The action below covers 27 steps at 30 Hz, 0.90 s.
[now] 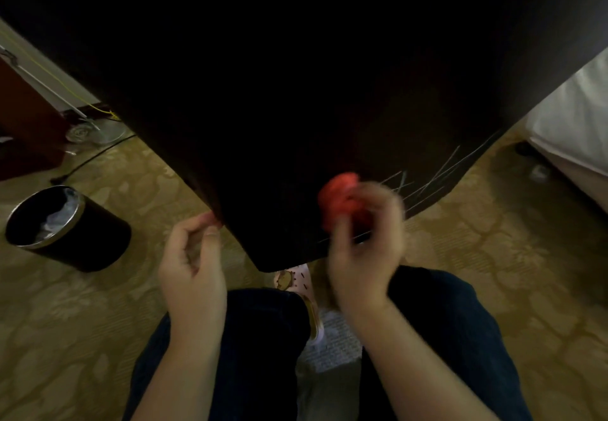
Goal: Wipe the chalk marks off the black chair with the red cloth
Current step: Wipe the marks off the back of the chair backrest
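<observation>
The red cloth (340,195) is bunched into a wad in the right hand (365,249), whose fingers (339,233) are curled round it, and it is pressed against the lower part of the black chair (296,91); the hand is blurred. Just right of the cloth, thin pale chalk marks (437,173) streak the dark panel toward its right edge. The left hand (192,256) is at the chair's left edge with its fingers curled, the tips touching the edge; whether they actually pinch it cannot be told. Below the hands are the person's dark trousers (263,338) and a pink slipper (296,279) on a patterned carpet (493,272). A black waste bin (82,243) with a plastic liner stands to the left, and a white bed (575,117) lies to the right.
</observation>
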Tool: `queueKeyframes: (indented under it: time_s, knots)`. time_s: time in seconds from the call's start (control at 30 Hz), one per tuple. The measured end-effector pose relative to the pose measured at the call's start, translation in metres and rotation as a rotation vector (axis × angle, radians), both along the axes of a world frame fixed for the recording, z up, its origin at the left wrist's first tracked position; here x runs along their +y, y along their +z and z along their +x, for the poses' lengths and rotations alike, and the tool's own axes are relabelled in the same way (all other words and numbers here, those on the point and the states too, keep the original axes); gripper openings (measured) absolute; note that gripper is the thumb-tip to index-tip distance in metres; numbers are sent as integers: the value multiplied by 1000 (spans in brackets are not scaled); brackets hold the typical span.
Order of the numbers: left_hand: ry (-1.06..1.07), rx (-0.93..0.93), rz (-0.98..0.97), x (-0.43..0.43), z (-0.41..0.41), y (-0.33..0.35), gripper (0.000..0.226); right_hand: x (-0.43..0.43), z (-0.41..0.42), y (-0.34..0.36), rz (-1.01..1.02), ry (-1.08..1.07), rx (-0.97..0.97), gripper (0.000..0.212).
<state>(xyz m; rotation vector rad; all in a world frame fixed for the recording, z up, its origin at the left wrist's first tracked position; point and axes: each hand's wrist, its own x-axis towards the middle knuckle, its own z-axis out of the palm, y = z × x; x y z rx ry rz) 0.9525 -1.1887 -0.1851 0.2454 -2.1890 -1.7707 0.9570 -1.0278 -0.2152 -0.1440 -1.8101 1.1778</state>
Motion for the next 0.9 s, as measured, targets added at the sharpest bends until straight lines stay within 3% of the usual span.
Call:
queueKeyframes:
  time_s: [0.07,0.17,0.37,0.43,0.67,0.77,0.9]
  knots:
    - [19,1,30,1,-1,-1,20,-19,5,-7,176,171,-6,26]
    - [9,3,60,2,0,-3,22,0,0,-4,198,124,2,29]
    - [-9,-25,49,0,1,-2,19,54,-8,14,-250,-236,48,25]
    - [-19,-34,35,-2,0,-4,18,39,-10,16,-275,-261,60,29]
    - [10,-21,62,-1,-4,-7,17,-14,5,-4,57,171,-42,31]
    - [2,-14,83,1,-4,-6,17,24,1,6,-10,1,-4,37]
    - [1,-9,76,1,-4,-7,19,78,-7,17,-330,-312,20,25]
